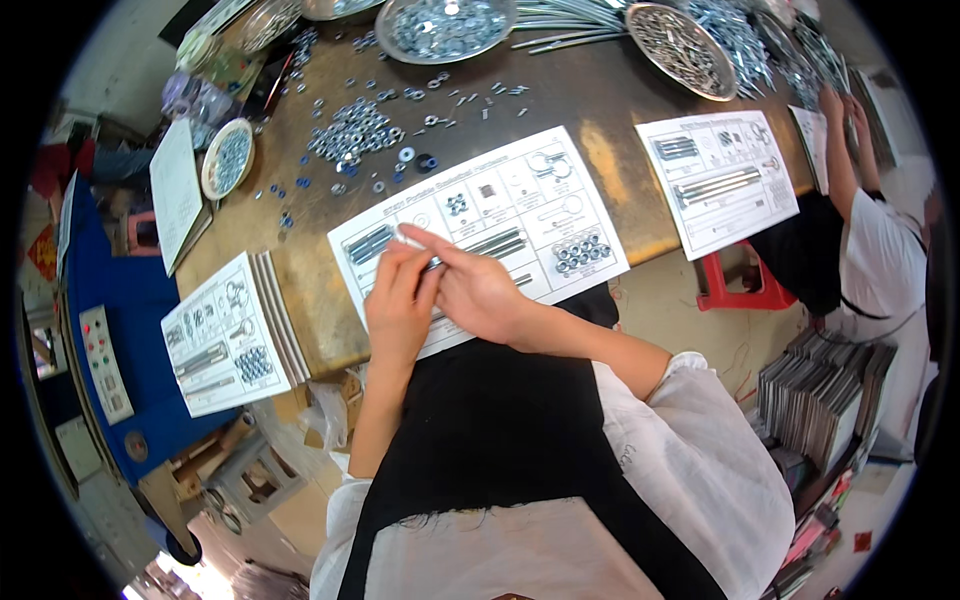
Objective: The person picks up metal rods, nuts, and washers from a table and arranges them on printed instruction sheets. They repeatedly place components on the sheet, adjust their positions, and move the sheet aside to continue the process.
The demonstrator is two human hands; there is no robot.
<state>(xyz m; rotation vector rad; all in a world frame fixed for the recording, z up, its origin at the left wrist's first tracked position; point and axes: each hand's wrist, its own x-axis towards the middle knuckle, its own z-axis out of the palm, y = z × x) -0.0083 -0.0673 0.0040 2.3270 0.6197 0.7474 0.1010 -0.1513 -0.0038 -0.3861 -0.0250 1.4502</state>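
My left hand point(398, 300) and my right hand point(475, 290) meet over a white printed sorting sheet point(480, 225) on the brown table. Both pinch a thin metal bolt point(412, 241) between the fingertips, its pale end sticking out to the upper left. A cluster of nuts point(582, 252) lies on the sheet's right side, and long bolts point(497, 243) rest in its middle. A heap of loose nuts and washers point(352, 130) lies farther back on the table.
Metal bowls of hardware point(443, 27) point(678, 35) line the far edge. A stack of printed sheets point(225, 335) sits at left, another sheet point(722, 180) at right. A co-worker in white point(880, 260) sits at right by a red stool point(735, 285).
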